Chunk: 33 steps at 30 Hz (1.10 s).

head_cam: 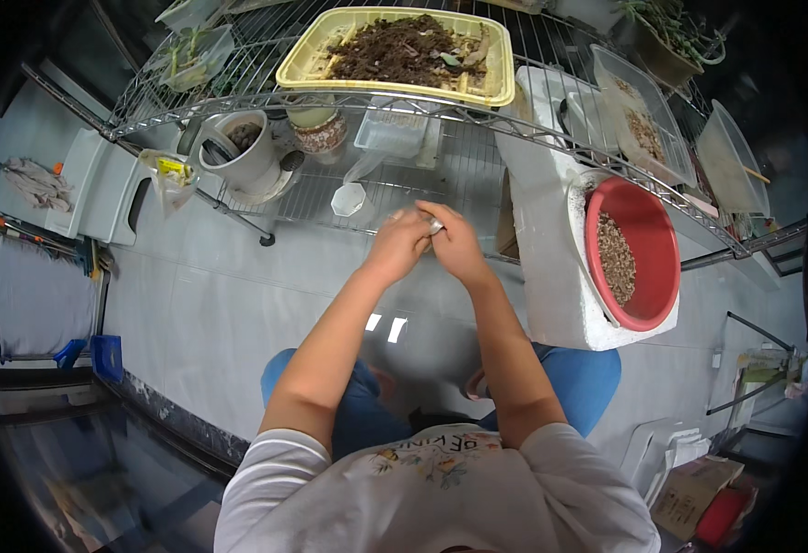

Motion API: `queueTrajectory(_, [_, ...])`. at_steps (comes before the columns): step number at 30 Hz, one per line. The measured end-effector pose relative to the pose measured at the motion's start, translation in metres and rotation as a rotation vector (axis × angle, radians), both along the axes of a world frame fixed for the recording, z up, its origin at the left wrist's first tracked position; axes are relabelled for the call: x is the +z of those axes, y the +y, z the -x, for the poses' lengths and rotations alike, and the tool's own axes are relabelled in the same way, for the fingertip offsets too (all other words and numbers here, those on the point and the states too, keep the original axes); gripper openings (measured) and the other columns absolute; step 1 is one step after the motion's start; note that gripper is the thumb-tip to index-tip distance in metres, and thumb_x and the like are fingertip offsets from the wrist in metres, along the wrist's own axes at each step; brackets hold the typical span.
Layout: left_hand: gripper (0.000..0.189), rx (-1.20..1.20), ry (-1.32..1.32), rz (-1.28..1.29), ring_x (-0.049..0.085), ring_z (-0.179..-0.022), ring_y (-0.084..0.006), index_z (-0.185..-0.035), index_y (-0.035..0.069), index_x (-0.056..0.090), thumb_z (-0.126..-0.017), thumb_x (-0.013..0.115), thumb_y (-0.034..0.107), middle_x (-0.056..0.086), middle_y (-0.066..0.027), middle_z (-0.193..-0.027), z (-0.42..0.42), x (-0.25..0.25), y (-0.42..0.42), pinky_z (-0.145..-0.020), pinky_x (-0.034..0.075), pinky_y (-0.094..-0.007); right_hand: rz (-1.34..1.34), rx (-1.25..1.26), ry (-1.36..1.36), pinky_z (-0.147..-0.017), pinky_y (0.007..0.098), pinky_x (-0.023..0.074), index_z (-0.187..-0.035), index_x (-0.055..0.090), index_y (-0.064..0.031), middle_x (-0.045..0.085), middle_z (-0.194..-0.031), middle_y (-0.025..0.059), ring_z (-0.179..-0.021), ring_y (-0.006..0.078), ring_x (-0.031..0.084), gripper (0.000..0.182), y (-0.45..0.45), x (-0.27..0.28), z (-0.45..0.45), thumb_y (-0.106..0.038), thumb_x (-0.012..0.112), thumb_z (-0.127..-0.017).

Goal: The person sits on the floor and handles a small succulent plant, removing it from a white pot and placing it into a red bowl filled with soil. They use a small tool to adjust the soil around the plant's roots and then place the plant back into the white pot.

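Note:
Above the floor, in front of the wire rack, my left hand (pixel 398 243) and my right hand (pixel 456 242) meet with their fingers bent together. A small pale, shiny object (pixel 436 225) shows between them, against the fingers of my right hand; what it is cannot be made out. My left fingers touch or lie close to it, but their grip is partly hidden. Beyond my hands, a small white plastic pot (pixel 350 200) is on the lower shelf. A yellow plastic tray (pixel 396 92) on the upper shelf holds dark soil, with a small green leaf (pixel 449 59) on top.
To the right, a red plastic basin (pixel 656 256) with granular material rests on a white foam box (pixel 556 290). A metal wire rack (pixel 445 124) spans the front. Its lower shelf holds a white bucket (pixel 241 169) and a patterned pot (pixel 321 135). Clear plastic boxes (pixel 653 104) stand upper right.

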<state>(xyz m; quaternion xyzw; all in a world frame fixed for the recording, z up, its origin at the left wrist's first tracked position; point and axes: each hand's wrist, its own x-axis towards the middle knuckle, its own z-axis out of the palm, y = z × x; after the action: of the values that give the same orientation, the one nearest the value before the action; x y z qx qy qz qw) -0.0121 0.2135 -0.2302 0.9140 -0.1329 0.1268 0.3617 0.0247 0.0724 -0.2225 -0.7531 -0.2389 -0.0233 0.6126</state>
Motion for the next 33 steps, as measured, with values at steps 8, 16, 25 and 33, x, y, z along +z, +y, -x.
queueTrajectory(8, [0.024, 0.064, 0.663, 0.422, 0.061, -0.091, -0.0136, -0.108, 0.007, 0.071, -0.093, 0.063, 0.023, 0.07, -0.0055, -0.09, -0.009, 0.031, 0.015, -0.083, 0.046, -0.0301, 0.013, -0.376, -0.032, -0.064, 0.034, 0.0475, -0.083, 0.066, 0.0013, 0.062, -0.084, 0.0125, -0.07, 0.0235, 0.06, 0.01, -0.015, -0.008, 0.002, -0.004, 0.057, -0.082])
queueTrajectory(16, [0.02, 0.098, 0.686, 0.636, 0.061, -0.09, -0.0096, -0.104, 0.005, 0.071, -0.086, 0.068, 0.013, 0.07, -0.0031, -0.092, -0.009, 0.02, 0.019, -0.082, 0.048, -0.0277, 0.097, -0.146, 0.25, -0.065, 0.0341, 0.0489, -0.078, 0.066, -0.0012, 0.063, -0.084, 0.0114, -0.072, 0.0251, 0.063, 0.01, -0.014, -0.047, 0.028, -0.006, 0.058, -0.082])
queueTrajectory(25, [0.022, 0.047, -0.027, -0.005, 0.056, -0.085, -0.0321, -0.092, 0.005, 0.061, -0.072, 0.061, -0.004, 0.063, -0.0095, -0.089, -0.004, 0.021, -0.007, -0.076, 0.047, -0.04, 0.026, -0.017, 0.186, -0.072, 0.0361, 0.0511, -0.11, 0.061, -0.001, 0.064, -0.094, 0.0161, -0.081, 0.0279, 0.064, 0.028, 0.0, -0.03, 0.001, -0.002, 0.044, -0.087])
queueTrajectory(33, [0.012, 0.104, -0.448, -0.359, 0.054, -0.08, -0.0251, -0.085, 0.009, 0.057, -0.073, 0.06, 0.007, 0.055, -0.0057, -0.082, -0.005, -0.002, 0.003, -0.073, 0.046, -0.0374, -0.037, 0.082, 0.406, -0.068, 0.0295, 0.0494, -0.107, 0.066, -0.0003, 0.064, -0.089, 0.011, -0.075, 0.0167, 0.06, 0.028, -0.001, -0.02, -0.008, 0.002, 0.043, -0.091])
